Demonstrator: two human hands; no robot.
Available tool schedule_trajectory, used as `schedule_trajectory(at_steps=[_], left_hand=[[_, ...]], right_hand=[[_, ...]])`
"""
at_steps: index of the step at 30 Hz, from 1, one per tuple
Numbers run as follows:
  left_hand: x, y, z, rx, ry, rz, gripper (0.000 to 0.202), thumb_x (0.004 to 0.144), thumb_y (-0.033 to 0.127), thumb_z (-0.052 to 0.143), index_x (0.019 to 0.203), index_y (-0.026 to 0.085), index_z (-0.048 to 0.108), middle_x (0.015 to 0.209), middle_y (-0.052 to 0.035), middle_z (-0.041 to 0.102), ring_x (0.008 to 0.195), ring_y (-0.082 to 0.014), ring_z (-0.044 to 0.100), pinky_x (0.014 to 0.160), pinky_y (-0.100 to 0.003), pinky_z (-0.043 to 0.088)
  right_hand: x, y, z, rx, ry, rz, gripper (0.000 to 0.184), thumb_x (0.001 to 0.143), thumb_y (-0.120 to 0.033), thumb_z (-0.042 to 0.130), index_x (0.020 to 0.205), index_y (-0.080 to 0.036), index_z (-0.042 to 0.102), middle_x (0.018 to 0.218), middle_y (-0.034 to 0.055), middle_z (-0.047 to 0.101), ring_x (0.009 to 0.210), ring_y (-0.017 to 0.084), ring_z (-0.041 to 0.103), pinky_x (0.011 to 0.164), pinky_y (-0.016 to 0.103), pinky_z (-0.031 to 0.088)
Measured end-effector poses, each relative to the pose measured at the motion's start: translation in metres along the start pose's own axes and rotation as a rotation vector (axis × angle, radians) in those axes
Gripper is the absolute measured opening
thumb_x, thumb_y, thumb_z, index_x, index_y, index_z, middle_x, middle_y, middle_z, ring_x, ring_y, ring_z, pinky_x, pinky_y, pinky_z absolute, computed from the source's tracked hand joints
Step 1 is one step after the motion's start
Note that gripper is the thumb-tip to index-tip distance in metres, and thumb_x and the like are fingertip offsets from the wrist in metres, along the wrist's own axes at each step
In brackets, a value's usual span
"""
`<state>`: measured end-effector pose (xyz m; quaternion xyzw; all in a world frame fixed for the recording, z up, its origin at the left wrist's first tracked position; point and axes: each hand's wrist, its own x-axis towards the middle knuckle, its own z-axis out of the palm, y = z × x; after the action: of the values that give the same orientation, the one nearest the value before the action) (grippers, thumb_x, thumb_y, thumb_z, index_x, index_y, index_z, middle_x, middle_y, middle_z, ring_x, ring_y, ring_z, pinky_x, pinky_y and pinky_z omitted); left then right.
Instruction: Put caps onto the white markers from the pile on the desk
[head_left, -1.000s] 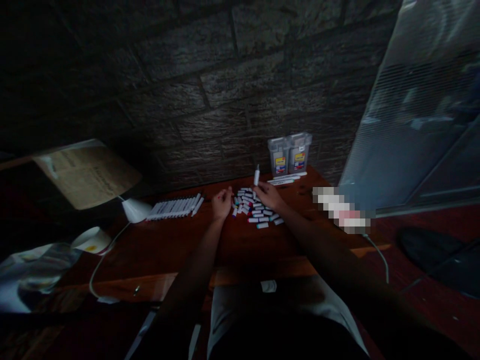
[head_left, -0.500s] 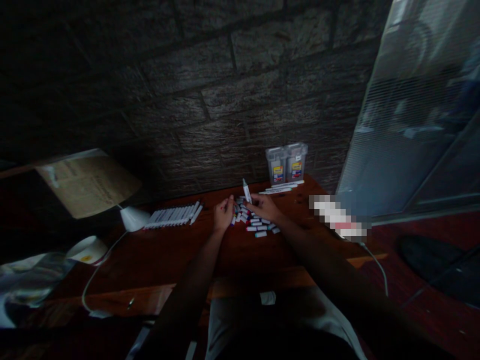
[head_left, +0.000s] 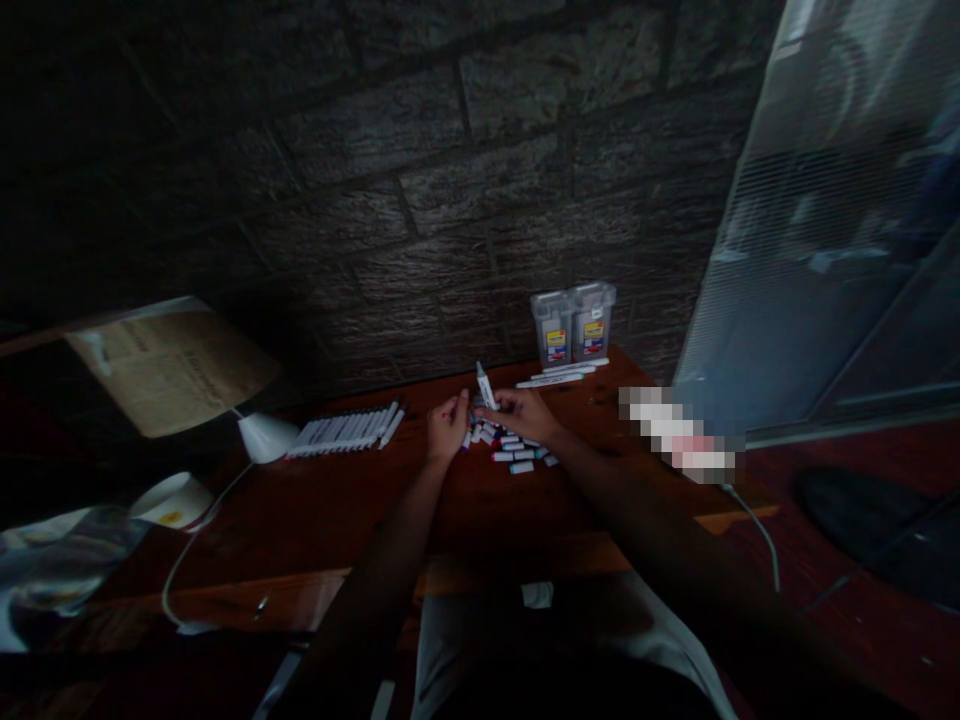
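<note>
My right hand (head_left: 529,415) is closed around a white marker (head_left: 486,388), which stands tilted with its grey tip pointing up. Just to the left, my left hand (head_left: 448,430) has its fingers curled together. A small reddish spot shows at those fingers, but what they hold, if anything, is too small to make out. Between and below both hands lies a loose pile of short white marker caps (head_left: 523,467) with coloured ends, partly covered by the hands. A row of capless-looking white markers (head_left: 349,432) lies side by side on the left.
Two clear plastic cases (head_left: 555,345) stand against the stone wall, with a few white markers (head_left: 555,378) lying before them. On the left are a lamp (head_left: 266,437) with a paper shade, a paper cup (head_left: 174,500) and a cable. The wooden table (head_left: 300,520) ends close to my body.
My right hand has shifted slightly left, bringing the marker closer to my left hand. The left hand has stayed nearly still, its fingers now showing a reddish spot.
</note>
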<state>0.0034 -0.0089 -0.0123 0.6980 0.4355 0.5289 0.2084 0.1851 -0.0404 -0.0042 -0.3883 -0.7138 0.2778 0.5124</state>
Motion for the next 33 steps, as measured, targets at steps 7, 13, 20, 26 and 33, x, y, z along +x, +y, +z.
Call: schedule_trajectory(at_steps=[7, 13, 20, 26, 33], left_hand=[[-0.002, 0.007, -0.002, -0.032, 0.016, -0.008, 0.054, 0.096, 0.057, 0.048, 0.065, 0.018, 0.07, 0.05, -0.0005, 0.056, 0.05, -0.0143, 0.053, 0.056, -0.027, 0.039], [-0.004, 0.01, -0.003, -0.115, -0.007, 0.028, 0.041, 0.086, 0.053, 0.065, 0.067, 0.018, 0.073, 0.058, -0.0018, 0.063, 0.057, -0.015, 0.056, 0.059, -0.026, 0.041], [-0.002, 0.012, 0.005, -0.314, 0.055, -0.124, 0.029, 0.074, 0.041, 0.071, 0.059, 0.018, 0.062, 0.056, 0.0015, 0.055, 0.055, -0.0123, 0.051, 0.055, -0.023, 0.039], [0.011, -0.002, 0.003, -0.499, 0.324, -0.363, 0.03, 0.077, 0.044, 0.065, 0.065, 0.02, 0.052, 0.055, 0.0046, 0.051, 0.047, -0.0088, 0.045, 0.046, -0.02, 0.034], [0.016, -0.004, 0.0, -0.443, 0.403, -0.405, 0.038, 0.085, 0.05, 0.057, 0.064, 0.022, 0.043, 0.053, 0.0037, 0.051, 0.042, -0.007, 0.04, 0.042, -0.02, 0.027]], right_hand=[[0.0, 0.001, 0.0, -0.003, -0.003, 0.025, 0.048, 0.077, -0.063, 0.071, 0.067, -0.017, 0.063, 0.057, -0.0044, 0.05, 0.055, 0.009, 0.043, 0.052, 0.022, 0.027], [0.0, 0.003, 0.001, -0.079, -0.02, -0.02, 0.054, 0.073, -0.068, 0.073, 0.059, -0.019, 0.054, 0.056, -0.004, 0.051, 0.053, 0.008, 0.042, 0.052, 0.022, 0.028], [-0.001, 0.0, -0.001, -0.154, -0.094, -0.04, 0.054, 0.081, -0.068, 0.066, 0.065, -0.017, 0.066, 0.057, -0.0025, 0.057, 0.054, 0.009, 0.045, 0.052, 0.023, 0.03], [0.004, 0.007, -0.01, -0.056, -0.063, -0.007, 0.046, 0.088, -0.057, 0.061, 0.07, -0.016, 0.071, 0.061, -0.0009, 0.064, 0.057, 0.011, 0.052, 0.057, 0.023, 0.037], [0.001, 0.005, -0.018, 0.023, -0.458, -0.001, 0.027, 0.079, -0.043, 0.075, 0.086, -0.018, 0.08, 0.078, 0.0036, 0.077, 0.068, 0.017, 0.066, 0.066, 0.027, 0.048]])
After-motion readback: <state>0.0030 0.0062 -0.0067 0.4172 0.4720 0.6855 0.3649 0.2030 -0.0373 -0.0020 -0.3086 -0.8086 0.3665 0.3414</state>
